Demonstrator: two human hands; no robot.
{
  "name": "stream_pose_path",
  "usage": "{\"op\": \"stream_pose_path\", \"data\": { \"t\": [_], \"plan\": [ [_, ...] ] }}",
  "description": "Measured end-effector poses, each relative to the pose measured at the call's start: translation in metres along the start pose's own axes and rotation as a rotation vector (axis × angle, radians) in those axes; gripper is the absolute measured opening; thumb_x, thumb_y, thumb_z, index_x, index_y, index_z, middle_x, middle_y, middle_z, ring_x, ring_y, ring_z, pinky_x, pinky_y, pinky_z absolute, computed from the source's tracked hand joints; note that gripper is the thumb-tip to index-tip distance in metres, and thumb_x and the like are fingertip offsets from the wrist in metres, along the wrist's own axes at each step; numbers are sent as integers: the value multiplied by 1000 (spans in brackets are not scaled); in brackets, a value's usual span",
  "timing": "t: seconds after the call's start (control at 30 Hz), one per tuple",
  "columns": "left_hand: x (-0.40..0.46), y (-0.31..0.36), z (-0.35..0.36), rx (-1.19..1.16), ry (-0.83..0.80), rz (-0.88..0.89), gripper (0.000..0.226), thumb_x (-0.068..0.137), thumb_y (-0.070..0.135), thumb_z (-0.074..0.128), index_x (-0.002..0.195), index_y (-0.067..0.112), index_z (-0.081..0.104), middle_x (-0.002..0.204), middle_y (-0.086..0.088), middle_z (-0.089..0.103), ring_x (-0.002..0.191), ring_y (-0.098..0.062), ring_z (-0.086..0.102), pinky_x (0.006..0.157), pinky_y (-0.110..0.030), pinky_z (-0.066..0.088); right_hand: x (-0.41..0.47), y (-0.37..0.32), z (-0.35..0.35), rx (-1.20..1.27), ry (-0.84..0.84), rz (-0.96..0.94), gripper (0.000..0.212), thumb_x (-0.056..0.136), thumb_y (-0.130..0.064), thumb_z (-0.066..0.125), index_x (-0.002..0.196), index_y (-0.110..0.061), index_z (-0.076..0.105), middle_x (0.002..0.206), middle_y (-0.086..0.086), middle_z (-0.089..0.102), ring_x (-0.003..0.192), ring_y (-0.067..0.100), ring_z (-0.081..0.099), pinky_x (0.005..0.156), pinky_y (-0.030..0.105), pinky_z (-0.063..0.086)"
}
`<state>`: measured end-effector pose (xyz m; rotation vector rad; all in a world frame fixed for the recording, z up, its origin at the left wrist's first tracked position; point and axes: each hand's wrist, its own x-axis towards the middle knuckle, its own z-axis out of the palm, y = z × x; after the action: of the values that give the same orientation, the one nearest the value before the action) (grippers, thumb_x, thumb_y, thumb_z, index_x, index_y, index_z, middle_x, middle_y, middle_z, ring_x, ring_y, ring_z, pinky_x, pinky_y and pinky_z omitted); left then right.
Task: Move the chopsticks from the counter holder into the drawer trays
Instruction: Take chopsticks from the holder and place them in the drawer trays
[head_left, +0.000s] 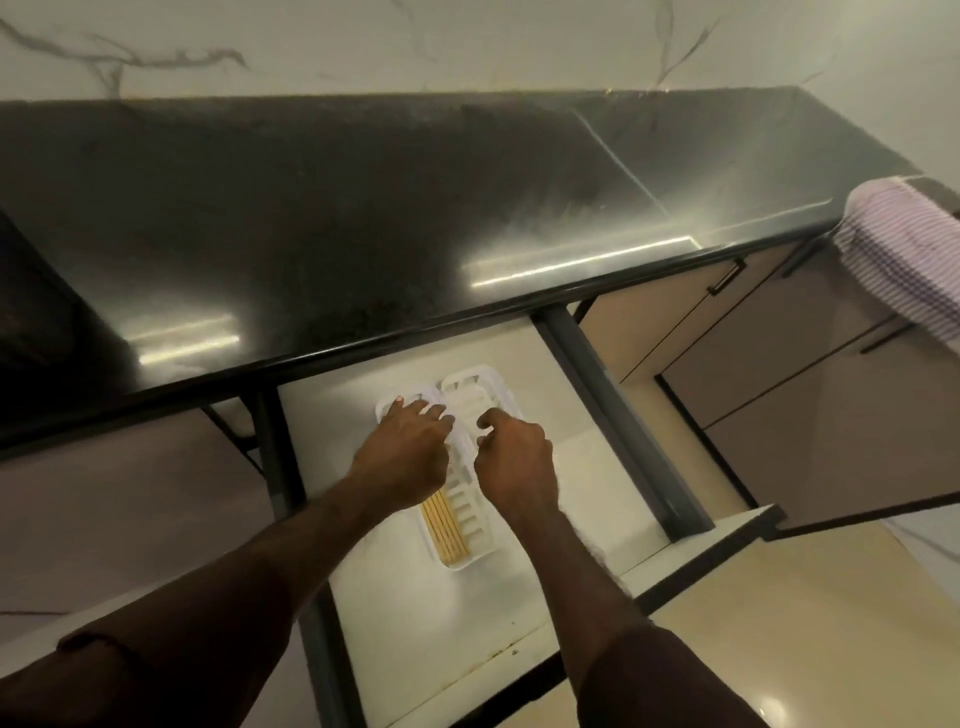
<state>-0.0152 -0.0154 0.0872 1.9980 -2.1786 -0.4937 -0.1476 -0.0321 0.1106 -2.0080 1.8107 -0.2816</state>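
Observation:
An open white drawer (415, 623) holds two white slotted trays side by side. In the left tray (387, 410) lie several pale wooden chopsticks (445, 525), their near ends showing below my wrist. My left hand (405, 449) rests flat over that tray's far half with fingers stretched out, covering the chopsticks' far ends. My right hand (514, 465) hovers over the near part of the right tray (480, 384) with fingers curled; nothing shows in it. No counter holder is in view.
A dark polished counter (363, 218) runs above the drawer, against a marbled white wall. A striped towel (904, 249) hangs at the counter's right end. Beige cabinet fronts (779, 374) with dark handles stand to the right, and grey drawer rails (618, 415) flank the drawer.

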Motion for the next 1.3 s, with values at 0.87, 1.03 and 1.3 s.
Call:
{"op": "stream_pose_path", "data": {
  "t": [0.87, 1.03, 1.3],
  "plan": [
    [-213, -110, -321, -252, 1012, -89, 41, 84, 13, 70, 124, 15, 65, 126, -4, 65, 119, -13, 59, 101, -15, 36, -101, -339, -131, 356, 406, -667, 20, 90, -26, 64, 108, -19, 69, 96, -1, 75, 88, 13, 70, 82, 22, 48],
    [-237, -203, -348, -204, 999, -133, 41, 85, 10, 70, 125, 14, 64, 125, -5, 66, 115, -10, 60, 97, -12, 36, -96, -427, -80, 377, 381, -688, 22, 90, -24, 67, 111, -19, 69, 97, -1, 76, 83, 8, 69, 71, 8, 40],
    [-226, -300, -349, -246, 913, -194, 41, 85, 12, 68, 126, 11, 63, 127, -6, 65, 120, -17, 60, 108, -37, 42, -64, -491, -6, 327, 320, -663, 19, 89, -25, 67, 108, -21, 70, 92, -4, 76, 75, 3, 67, 70, 11, 45]
  ]
}}
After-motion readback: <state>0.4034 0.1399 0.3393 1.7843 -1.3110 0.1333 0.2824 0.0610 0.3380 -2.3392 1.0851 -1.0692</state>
